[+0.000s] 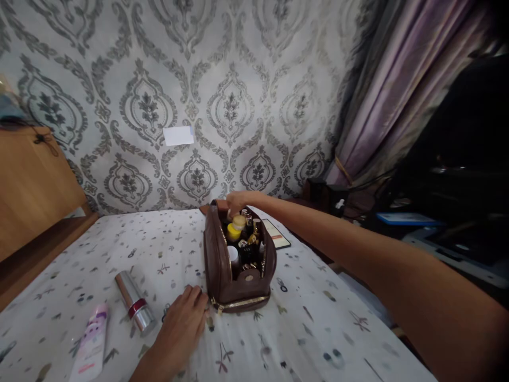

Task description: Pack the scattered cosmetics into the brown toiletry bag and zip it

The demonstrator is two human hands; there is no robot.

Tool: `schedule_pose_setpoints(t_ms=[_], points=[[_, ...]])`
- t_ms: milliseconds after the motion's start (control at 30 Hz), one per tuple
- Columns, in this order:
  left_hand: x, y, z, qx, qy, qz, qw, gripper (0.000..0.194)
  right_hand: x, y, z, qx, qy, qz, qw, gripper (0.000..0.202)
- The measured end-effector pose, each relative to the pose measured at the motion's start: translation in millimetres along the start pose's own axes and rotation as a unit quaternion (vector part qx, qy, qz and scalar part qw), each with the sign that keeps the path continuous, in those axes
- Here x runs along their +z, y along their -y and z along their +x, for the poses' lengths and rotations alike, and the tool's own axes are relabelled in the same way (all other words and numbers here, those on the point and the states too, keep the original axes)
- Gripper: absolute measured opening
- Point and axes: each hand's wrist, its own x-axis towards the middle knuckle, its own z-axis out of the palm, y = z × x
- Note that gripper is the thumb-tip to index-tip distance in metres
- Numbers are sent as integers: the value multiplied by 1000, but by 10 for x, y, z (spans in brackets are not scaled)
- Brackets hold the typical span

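Note:
A brown cosmetic bag (218, 284) stands unzipped on the patterned sheet, packed with several small containers. Among them are a yellow-lidded jar (234, 232), a jar with a pale gold lid (239, 222) and a white-capped container (233, 255). My right hand (237, 202) reaches to the bag's far end, its fingers curled down inside the rim; what they grip is hidden. Flat on the sheet by the bag's near left corner lies my left hand (183, 318), fingers extended and holding nothing. Left of it are a silver cylinder with a red band (133, 300) and a white-and-purple tube (92, 339).
Behind the bag's right side lies a flat dark-edged object (278, 234) with a pale face. A wooden cabinet (35, 185) borders the bed on the left. The patterned wall (230, 106) rises behind, with a purple curtain (382, 101) at the right.

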Motion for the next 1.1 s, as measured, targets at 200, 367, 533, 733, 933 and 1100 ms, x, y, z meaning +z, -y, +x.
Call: schedule_pose_setpoints(t_ms=[200, 367, 533, 733, 933, 1100], points=[[76, 14, -10, -1, -35, -13, 999, 25, -30, 96, -109, 5, -12, -1, 1000, 35], [96, 38, -20, -5, -28, 1, 1000, 25, -93, 86, -262, 12, -62, 20, 998, 32], [23, 45, 4, -3, -27, -22, 999, 24, -36, 148, -549, 43, -200, 46, 978, 33], [-115, -8, 66, -17, 12, -64, 998, 24, 376, 294, -1061, 30, -365, 127, 922, 30], [-107, -29, 95, -36, -8, -90, 995, 24, 689, 60, -1299, 48, -422, 166, 890, 31], [-78, -34, 101, -36, -27, -78, 996, 20, 619, -205, -1137, 30, -385, 145, 911, 28]])
